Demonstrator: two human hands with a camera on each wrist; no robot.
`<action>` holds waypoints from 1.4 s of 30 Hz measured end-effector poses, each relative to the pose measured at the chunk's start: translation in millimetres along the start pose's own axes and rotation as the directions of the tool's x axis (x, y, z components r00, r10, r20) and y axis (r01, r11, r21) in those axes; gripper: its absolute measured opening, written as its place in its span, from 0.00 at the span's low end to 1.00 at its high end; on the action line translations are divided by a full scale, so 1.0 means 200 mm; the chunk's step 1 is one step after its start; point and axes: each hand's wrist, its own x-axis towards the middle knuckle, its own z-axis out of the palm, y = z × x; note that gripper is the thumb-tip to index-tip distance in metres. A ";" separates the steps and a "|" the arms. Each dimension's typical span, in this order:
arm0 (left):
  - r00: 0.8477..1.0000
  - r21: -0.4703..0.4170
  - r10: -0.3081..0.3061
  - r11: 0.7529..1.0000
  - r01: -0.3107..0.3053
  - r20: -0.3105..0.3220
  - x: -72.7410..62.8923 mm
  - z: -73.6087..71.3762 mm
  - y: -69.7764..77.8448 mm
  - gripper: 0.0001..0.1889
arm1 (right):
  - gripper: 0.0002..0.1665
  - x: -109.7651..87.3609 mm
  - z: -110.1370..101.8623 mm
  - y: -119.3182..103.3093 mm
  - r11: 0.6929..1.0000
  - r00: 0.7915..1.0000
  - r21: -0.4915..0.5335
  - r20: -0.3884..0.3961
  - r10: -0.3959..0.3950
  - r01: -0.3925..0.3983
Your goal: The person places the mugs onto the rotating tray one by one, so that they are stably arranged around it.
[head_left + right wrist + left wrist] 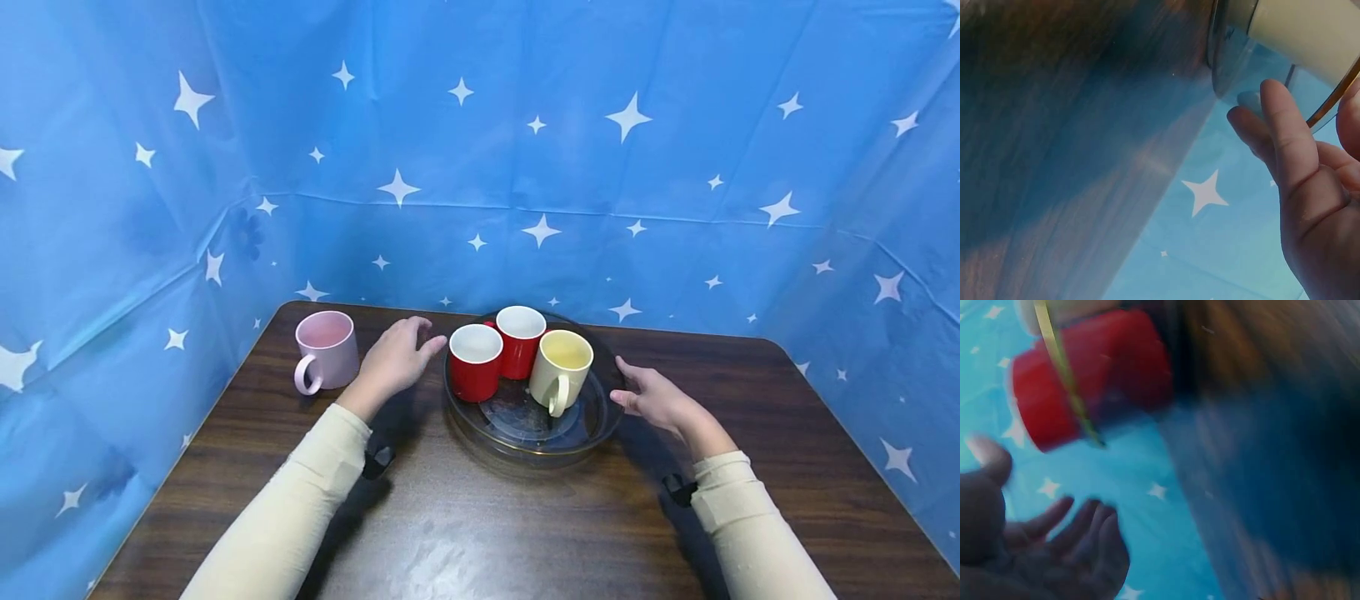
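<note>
A round clear glass dish (517, 427) with a gold-coloured rim stands on the table. Inside it are two red mugs (474, 379) with white interiors and a pale yellow mug (558, 383), all upright. My left hand (393, 360) hovers by the dish's left side, fingers loosely bent and holding nothing; a gap separates it from the red mug (1094, 375) in the left wrist view. At the right side, my right hand (660, 404) has its relaxed fingers (1288, 131) beside the glass wall and its thumb near the rim. Whether they touch, I cannot tell.
A pink mug (330, 354) stands upright at the table's back left, left of my left hand, its handle toward me. The dark wooden table (450, 533) meets a blue curtain (480, 158) with white stars at the back and sides.
</note>
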 end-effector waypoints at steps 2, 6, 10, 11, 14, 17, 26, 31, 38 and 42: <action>0.996 -0.029 0.009 1.000 -0.006 0.088 0.02 0.01 -0.06 0.31 | 0.42 0.00 0.00 0.00 1.000 1.000 0.026 -0.003 0.003 -0.003; 0.973 -0.074 0.069 0.996 -0.053 0.220 0.06 0.04 -0.11 0.41 | 0.41 0.02 -0.01 0.00 0.998 1.000 0.070 -0.016 0.007 -0.006; 0.947 -0.089 0.133 0.990 -0.112 0.294 0.09 0.07 -0.14 0.50 | 0.39 0.04 -0.01 0.01 0.998 0.999 0.059 -0.042 0.011 -0.008; 0.941 -0.092 0.143 0.988 -0.121 0.306 0.09 0.08 -0.15 0.52 | 0.39 0.05 -0.01 0.01 0.999 0.999 0.053 -0.048 0.013 -0.011; 0.932 -0.096 0.167 0.985 -0.143 0.322 0.10 0.08 -0.17 0.54 | 0.38 0.07 -0.02 0.01 0.999 0.998 0.044 -0.062 0.021 -0.018; 0.925 -0.099 0.181 0.983 -0.157 0.333 0.10 0.09 -0.18 0.56 | 0.37 0.08 -0.03 0.01 0.998 0.997 0.049 -0.064 0.032 -0.029; 0.914 -0.128 0.209 0.976 -0.174 0.349 0.08 0.13 -0.19 0.56 | 0.35 0.10 -0.04 0.01 1.000 0.996 -0.012 -0.092 0.019 -0.020; 0.916 -0.140 0.230 0.971 -0.193 0.328 0.08 0.13 -0.20 0.55 | 0.35 0.09 -0.02 0.01 0.999 0.990 -0.035 -0.142 -0.009 0.004; 0.909 -0.132 0.235 0.971 -0.202 0.343 0.08 0.14 -0.20 0.55 | 0.34 0.02 -0.02 0.00 0.998 0.978 -0.062 -0.205 -0.046 0.033; 0.907 -0.127 0.241 0.970 -0.209 0.346 0.08 0.15 -0.20 0.55 | 0.36 -0.04 -0.01 -0.01 0.995 0.985 -0.099 -0.168 -0.049 0.033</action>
